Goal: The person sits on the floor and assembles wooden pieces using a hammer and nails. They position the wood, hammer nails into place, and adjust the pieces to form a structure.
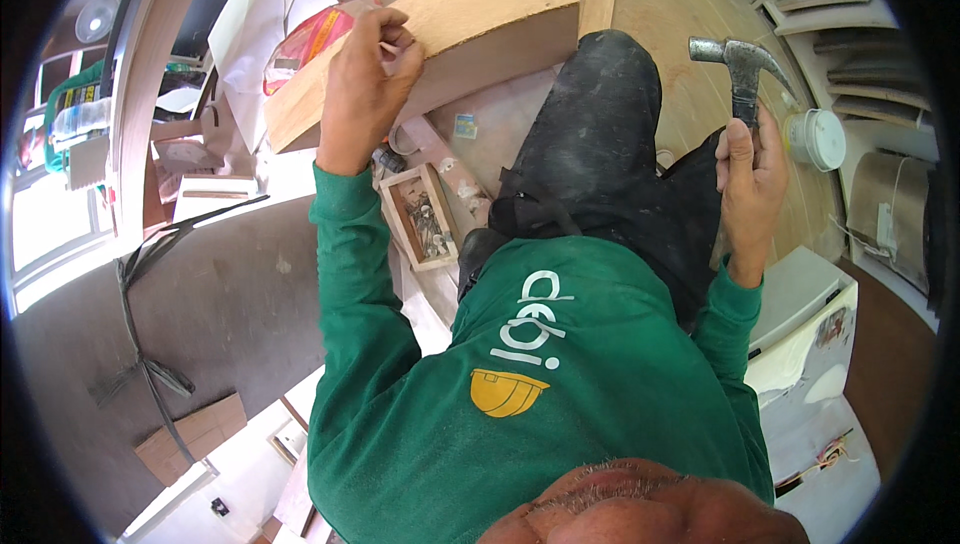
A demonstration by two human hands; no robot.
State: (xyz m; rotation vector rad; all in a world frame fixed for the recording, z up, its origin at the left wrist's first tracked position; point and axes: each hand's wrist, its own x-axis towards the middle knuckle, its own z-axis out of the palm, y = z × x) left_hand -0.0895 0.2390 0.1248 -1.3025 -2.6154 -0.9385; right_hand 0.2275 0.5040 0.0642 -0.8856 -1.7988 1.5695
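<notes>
My right hand (753, 166) is wrapped around the handle of a claw hammer (743, 59), its metal head raised above the floor on the right. My left hand (366, 82) is over a long wooden box-like piece (480, 4), with a pale plywood top and a greyish side. Its thumb and fingers are curled together in a pinch; whatever they hold is too small or hidden to tell. Below that wrist sits a small wooden tray (399, 229) containing several loose nails or screws (428, 228). The wooden piece lies beside my knee.
A red and yellow package (305, 49) lies behind the wooden piece. At the right stand a white tub (820, 139) and a shelf unit (850, 14) with stacked boards. A large grey-brown panel (230, 294) with dark straps is at my left.
</notes>
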